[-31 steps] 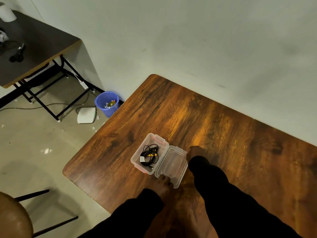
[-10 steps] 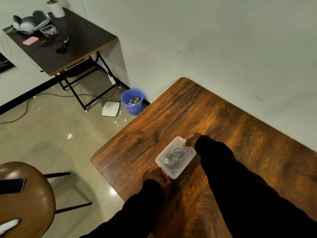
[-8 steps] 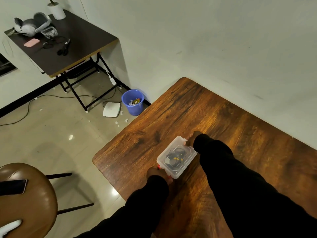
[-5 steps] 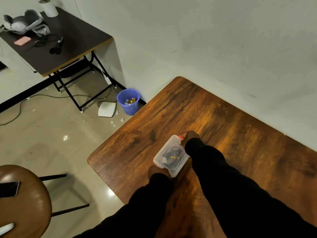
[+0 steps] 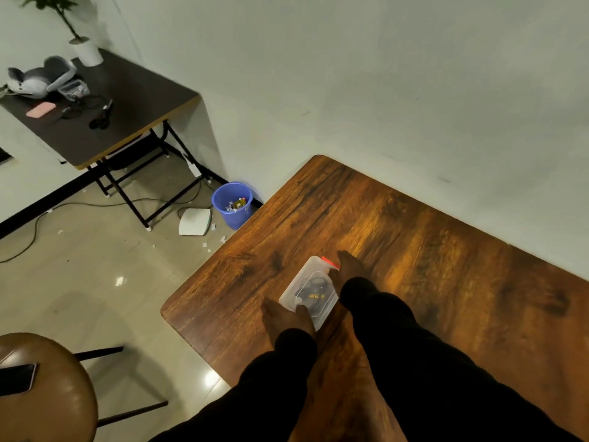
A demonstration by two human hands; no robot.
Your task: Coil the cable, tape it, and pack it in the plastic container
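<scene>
Container [image 5: 310, 290], cable [image 5: 314, 290] inside, lid down: gripped endwise between my left hand [image 5: 287, 319] near and right hand [image 5: 349, 266] far.

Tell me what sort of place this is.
Probably a plain home or office workroom: a wooden table against a bare wall, a folding side desk with gadgets, a blue wastebasket on tiled floor.

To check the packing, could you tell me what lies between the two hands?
In the head view, the closed plastic container with the coiled cable inside.
</scene>
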